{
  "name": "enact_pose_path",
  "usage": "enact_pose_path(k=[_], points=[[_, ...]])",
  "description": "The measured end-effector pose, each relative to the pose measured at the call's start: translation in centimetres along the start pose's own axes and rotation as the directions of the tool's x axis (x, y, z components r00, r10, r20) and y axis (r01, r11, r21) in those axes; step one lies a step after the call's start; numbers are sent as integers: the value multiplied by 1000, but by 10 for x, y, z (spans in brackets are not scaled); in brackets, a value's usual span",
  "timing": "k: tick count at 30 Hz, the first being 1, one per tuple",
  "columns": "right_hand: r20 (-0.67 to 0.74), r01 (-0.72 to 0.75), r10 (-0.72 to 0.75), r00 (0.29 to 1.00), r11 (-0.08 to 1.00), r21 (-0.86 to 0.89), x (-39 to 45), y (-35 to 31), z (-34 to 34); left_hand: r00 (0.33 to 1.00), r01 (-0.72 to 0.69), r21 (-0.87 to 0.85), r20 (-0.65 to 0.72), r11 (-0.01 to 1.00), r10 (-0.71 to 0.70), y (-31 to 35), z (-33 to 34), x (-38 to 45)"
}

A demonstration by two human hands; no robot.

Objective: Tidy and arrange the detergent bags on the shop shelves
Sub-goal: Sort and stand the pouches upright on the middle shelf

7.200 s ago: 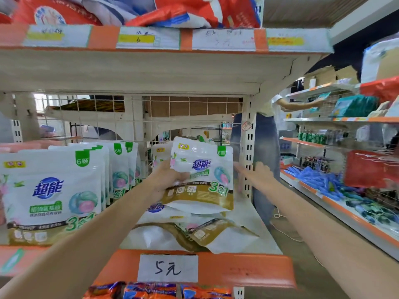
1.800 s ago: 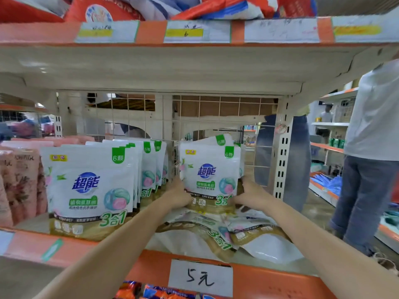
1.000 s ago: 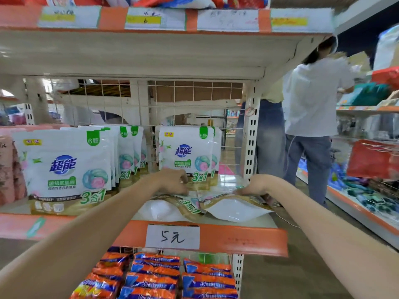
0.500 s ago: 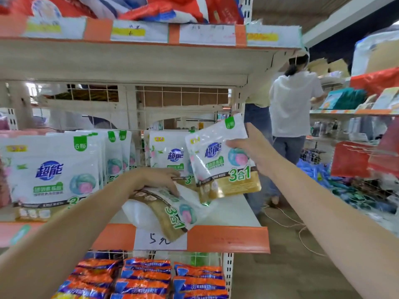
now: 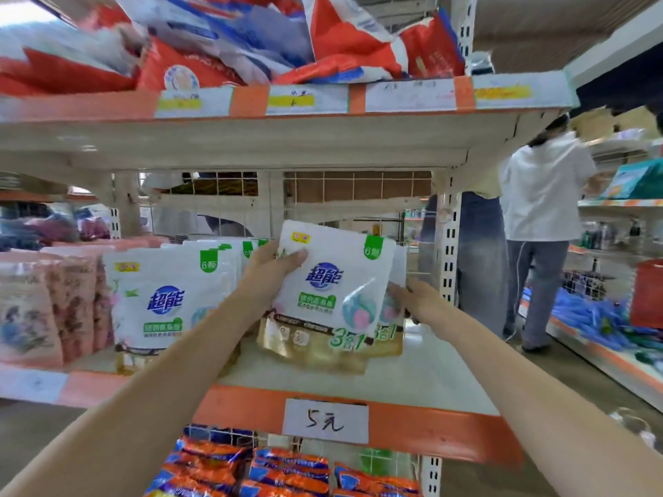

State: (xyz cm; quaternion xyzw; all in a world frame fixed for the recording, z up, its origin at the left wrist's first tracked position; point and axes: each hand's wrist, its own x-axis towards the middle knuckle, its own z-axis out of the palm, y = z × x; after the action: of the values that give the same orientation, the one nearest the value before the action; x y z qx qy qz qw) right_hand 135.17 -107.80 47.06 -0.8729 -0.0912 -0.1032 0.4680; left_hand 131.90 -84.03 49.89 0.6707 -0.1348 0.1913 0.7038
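Your left hand grips the top left corner of a white bag, tilted upright above the shelf just right of the bag row, while your right hand curls round its right edge.

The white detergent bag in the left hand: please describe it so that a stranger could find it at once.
Find the orange-edged shelf with the "5元" price label. Above the label, the left hand grips a white detergent bag by its upper left corner. Unlike the standing row of bags on its left, it is lifted and tilted.
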Motion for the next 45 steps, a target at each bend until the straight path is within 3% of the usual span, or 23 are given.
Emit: enact_pose_path(k=[2, 4, 6, 8, 10, 14, 19, 24, 31, 38, 42, 45], points=[[30, -78, 73, 997, 963, 257, -3, -2, -2, 995, -76, -30, -73, 997, 74, -7, 12, 5], [77, -117, 94, 993, 904, 411, -6, 0, -4, 994, -70, 96, -81, 993, 78, -23, 23, 6], [160, -111, 58, 985, 932, 345, -13, 4, -4, 994, 57, 347, -105, 936, -22, -47, 26, 9], [155, -60, 27, 987, 976, 211, -19, 10, -2, 981, 179, 392, -141, 902, -133, -71, 20, 11], [182, -23, -15, 983, 979, 205, -22, 15, 6, 977, 208, 304, -114, 929, -182, -87, 14, 12], [238, 11, -66, 969, 974, 226, -20, 17, 30, 973, 218, 40, 68, 975, -220, -99, 13, 11], [243, 79, -116, 963, 984, 156, -18, 24, 29, 983, 144, 1, 116, 990, -143, -77, 4, -12], [293, 127, -152, 944, 987, 100, -28, 14, 26, 944, 156, -89, 305, 984, -122, -64, 1, -23], [290, 172, -204, 935, 976, 132, -30, 19, 31, 939, 167, -102, 319, 981, -127, -70, -9, -23], [158, 97, -145, 977, 955, 279, -16, -5, 4, 999, 30, -113, 14, 993, -29, -38, -3, 10], [190, 115, -171, 967, 955, 273, -14, -12, 5, 997, 71, -93, 38, 993, -68, -26, 6, 18], [56, 50, -80, 995, 914, 402, -6, -14, -2, 995, 104, -188, 19, 977, -102, -22, 6, 19]])
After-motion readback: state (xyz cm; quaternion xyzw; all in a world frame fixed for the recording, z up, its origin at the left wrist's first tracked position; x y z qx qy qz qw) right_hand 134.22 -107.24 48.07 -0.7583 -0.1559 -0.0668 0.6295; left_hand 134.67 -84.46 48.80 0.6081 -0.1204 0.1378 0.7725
